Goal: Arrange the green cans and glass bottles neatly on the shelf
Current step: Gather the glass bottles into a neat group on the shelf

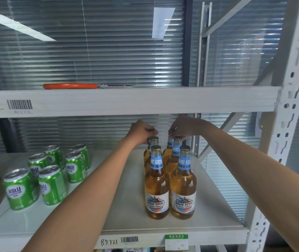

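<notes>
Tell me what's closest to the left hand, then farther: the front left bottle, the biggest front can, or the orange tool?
1. Front left bottle, just below the left hand.
2. Orange tool, up on the higher shelf, leftward.
3. Front can, far down-left.

This looks like a storeroom or the back of a shop. A big grey metal shelf (130, 102) has holes up its post (290, 106), and barcode stickers (19, 104) with written numbers are stuck on its front edges, plus a small price tag (176, 241). Green cans (51, 185) and glass bottles (157, 186) of beer stand in groups on it like stock, with window blinds (90, 51) behind.
</notes>
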